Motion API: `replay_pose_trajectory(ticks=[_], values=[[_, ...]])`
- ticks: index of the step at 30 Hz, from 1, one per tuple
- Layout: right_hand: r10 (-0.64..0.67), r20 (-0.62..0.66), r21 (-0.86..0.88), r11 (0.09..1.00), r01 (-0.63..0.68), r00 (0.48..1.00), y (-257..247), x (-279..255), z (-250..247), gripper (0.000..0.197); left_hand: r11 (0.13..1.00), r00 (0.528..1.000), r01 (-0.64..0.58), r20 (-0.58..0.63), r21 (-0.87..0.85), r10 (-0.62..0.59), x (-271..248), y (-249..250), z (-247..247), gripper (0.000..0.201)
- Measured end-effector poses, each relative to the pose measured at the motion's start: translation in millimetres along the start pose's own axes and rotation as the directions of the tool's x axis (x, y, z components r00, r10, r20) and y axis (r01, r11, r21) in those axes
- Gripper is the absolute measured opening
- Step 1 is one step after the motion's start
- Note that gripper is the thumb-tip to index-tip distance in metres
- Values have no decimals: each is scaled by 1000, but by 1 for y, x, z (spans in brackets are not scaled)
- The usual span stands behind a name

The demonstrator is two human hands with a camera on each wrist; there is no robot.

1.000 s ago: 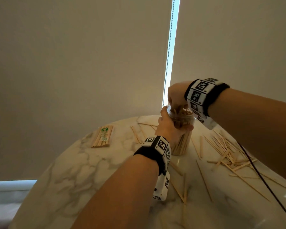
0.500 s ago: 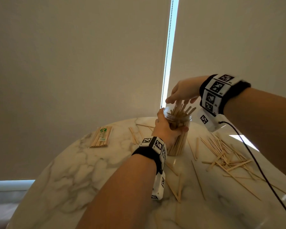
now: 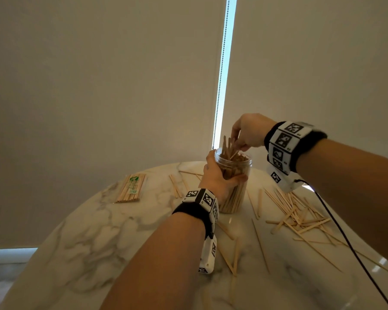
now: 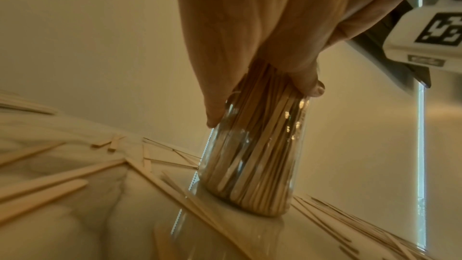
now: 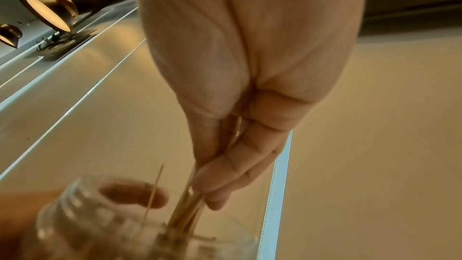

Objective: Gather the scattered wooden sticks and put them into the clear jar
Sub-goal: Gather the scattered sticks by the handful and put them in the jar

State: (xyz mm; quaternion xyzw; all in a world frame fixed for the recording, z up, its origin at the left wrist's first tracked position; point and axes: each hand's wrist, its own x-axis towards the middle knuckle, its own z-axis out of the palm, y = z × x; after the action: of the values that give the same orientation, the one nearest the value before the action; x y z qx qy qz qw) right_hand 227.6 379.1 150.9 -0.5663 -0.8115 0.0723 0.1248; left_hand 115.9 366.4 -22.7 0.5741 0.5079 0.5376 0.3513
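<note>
Head view: at the marble table's (image 3: 76, 242) centre, a left hand (image 3: 217, 177) wraps the clear jar (image 3: 233, 191) while a right hand (image 3: 248, 133) pinches wooden sticks (image 3: 227, 145) at its mouth. The sticks look light, stiff and splintery, best pinched mid-length. Loose sticks (image 3: 293, 211) lie at three o'clock; the table's near side offers room.

Pale blinds and a marble table in front of me, warm dim light.

I'm looking at two cream roller blinds (image 3: 99, 86) side by side, a thin strip of blue daylight (image 3: 225, 70) between them, and a bead chain (image 3: 220, 86) hanging along that gap. Below sits a round white marble table (image 3: 81, 247) with grey veining and a glossy top. Low on the left, a band of daylight (image 3: 11, 253) under the blind. Up top, my right wrist view catches lit round ceiling lamps (image 5: 45, 9).
</note>
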Motion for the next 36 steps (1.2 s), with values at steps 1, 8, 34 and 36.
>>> replay_pose_trajectory(ticks=[1,8,34,36], values=[[-13,25,-24,1000,13,1000,-1,2,3,8,1000,1000,2,1,-6,-2,0,-1,0,118],[-33,59,-19,999,34,998,-11,7,10,11,1000,1000,4,4,-16,-4,3,-4,0,120],[-85,-8,-183,980,83,996,-1,2,32,7,999,999,-18,-30,-35,17,6,-11,3,121],[-136,-23,-277,953,125,990,-4,0,36,8,999,1000,-16,-19,-28,15,6,-10,3,122]])
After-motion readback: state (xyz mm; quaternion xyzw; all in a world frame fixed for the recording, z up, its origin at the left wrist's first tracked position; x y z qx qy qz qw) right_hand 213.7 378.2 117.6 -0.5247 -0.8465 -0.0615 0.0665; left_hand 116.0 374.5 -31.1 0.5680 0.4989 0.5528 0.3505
